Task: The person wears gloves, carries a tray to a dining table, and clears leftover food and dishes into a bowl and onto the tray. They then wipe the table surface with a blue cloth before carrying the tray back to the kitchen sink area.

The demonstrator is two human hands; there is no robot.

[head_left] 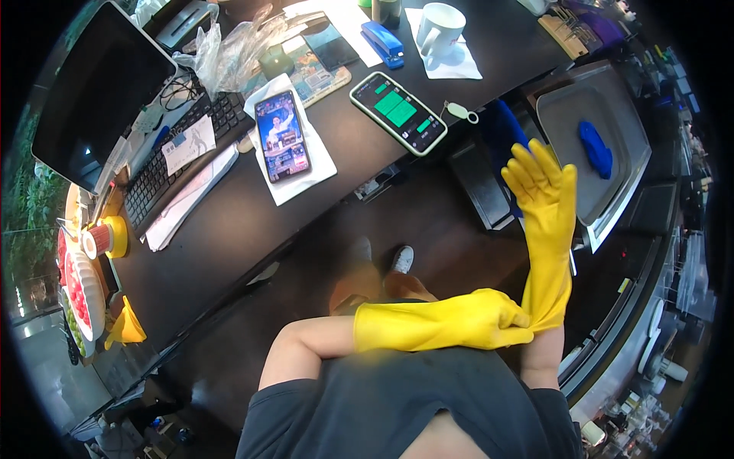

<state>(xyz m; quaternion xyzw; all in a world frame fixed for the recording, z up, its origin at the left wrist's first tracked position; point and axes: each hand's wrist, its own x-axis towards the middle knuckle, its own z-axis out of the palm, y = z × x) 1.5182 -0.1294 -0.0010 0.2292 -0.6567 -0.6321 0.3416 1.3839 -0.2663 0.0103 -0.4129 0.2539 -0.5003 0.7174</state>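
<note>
Both of my hands wear long yellow rubber gloves. My left hand [501, 317] reaches across my front, its fingers closed in a pinch on the cuff of the right rubber glove [547, 294], just above the bare forearm. The left glove [409, 325] covers that arm almost to the elbow. My right hand [541, 183] points up and away from me, its fingers stretched out and slightly apart, holding nothing. Close by it to the right, a blue item [595, 150], perhaps a folded cloth, lies on a grey tray [554, 115].
On the dark desk [206, 252] lie two phones, one lit phone [283, 141] and one pale-cased phone [399, 113]. A white mug [441, 29], a blue stapler [382, 43], a keyboard [183, 157] and a monitor [99, 92] stand there too. A cluttered counter [619, 336] runs along my right.
</note>
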